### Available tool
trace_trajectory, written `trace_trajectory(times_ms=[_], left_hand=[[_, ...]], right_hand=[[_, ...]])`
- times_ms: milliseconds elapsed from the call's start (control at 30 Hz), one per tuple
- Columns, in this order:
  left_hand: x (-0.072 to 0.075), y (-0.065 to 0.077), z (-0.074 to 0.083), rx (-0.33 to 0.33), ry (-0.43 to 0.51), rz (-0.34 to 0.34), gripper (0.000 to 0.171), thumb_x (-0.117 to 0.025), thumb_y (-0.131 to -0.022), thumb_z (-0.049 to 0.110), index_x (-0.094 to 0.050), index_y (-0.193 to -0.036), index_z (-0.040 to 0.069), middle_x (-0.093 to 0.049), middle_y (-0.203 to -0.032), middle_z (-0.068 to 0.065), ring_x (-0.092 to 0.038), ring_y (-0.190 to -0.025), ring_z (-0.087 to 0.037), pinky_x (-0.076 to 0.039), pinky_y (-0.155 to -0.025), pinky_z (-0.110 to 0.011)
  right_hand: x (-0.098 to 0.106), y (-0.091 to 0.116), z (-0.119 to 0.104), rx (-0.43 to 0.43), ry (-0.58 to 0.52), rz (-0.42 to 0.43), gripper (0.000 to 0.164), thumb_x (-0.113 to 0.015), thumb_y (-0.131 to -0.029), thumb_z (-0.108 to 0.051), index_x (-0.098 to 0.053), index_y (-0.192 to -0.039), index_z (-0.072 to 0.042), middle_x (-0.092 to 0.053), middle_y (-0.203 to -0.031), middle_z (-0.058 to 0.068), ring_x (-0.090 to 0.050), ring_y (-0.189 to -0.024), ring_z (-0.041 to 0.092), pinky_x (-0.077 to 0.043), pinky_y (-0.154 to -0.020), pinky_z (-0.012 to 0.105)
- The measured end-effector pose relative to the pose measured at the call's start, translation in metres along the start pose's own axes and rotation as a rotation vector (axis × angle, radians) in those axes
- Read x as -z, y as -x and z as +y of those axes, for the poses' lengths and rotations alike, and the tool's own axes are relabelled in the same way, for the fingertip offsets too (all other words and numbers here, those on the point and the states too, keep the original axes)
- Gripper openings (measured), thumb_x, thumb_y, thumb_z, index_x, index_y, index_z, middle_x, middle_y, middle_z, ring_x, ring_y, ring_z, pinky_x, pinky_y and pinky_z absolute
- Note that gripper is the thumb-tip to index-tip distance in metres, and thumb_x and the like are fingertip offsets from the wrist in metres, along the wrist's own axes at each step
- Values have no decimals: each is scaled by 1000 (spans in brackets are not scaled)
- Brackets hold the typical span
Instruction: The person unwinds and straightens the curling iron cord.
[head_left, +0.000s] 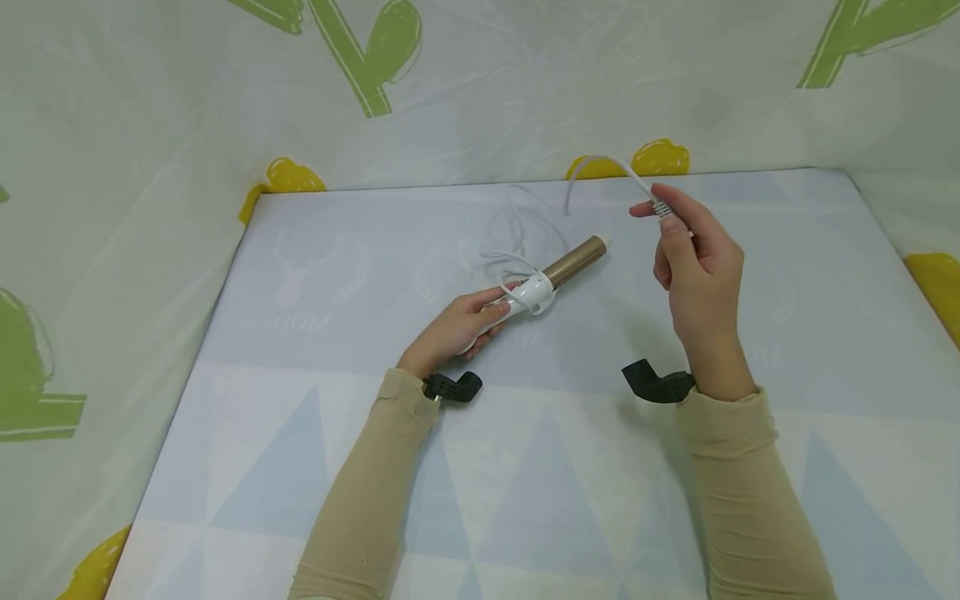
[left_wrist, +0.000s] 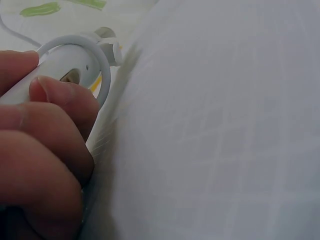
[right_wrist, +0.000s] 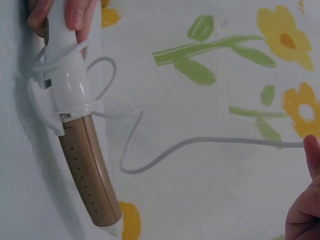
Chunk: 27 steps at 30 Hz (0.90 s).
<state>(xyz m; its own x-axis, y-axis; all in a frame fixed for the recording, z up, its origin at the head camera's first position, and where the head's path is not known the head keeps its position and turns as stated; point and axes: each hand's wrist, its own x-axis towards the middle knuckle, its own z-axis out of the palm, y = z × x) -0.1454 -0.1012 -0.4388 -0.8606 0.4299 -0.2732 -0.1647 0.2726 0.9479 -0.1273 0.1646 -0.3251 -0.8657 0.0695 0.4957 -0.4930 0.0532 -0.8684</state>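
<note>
A curling iron with a white handle and a gold barrel slants up to the right over the table. My left hand grips its handle, and the left wrist view shows the fingers curled round it. White cord loops about the handle near the barrel and runs on to my right hand. That hand, raised to the right of the barrel tip, pinches the cord at its ribbed end between thumb and fingers. Whatever lies beyond the ribbed part is hidden in the palm.
Under both hands lies a table covered with a pale blue and white patterned cloth. Behind it hangs a white sheet with green leaves and yellow flowers. A black wrist mount sits on each forearm.
</note>
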Motion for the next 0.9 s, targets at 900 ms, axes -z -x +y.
trace_trajectory(times_ms=[900], left_hand=[[-5,0,1,8,-85,22,38,-47,-94,42,-44,-132,44,-51,-70,-6,-35,-40,-14,-32,-37,-28]], right_hand=[[54,-8,-34,225,-239,374,23,-55,-86,2,-59,-107,11,-62,-94,28,-33,-40,11,-29,-42,14]])
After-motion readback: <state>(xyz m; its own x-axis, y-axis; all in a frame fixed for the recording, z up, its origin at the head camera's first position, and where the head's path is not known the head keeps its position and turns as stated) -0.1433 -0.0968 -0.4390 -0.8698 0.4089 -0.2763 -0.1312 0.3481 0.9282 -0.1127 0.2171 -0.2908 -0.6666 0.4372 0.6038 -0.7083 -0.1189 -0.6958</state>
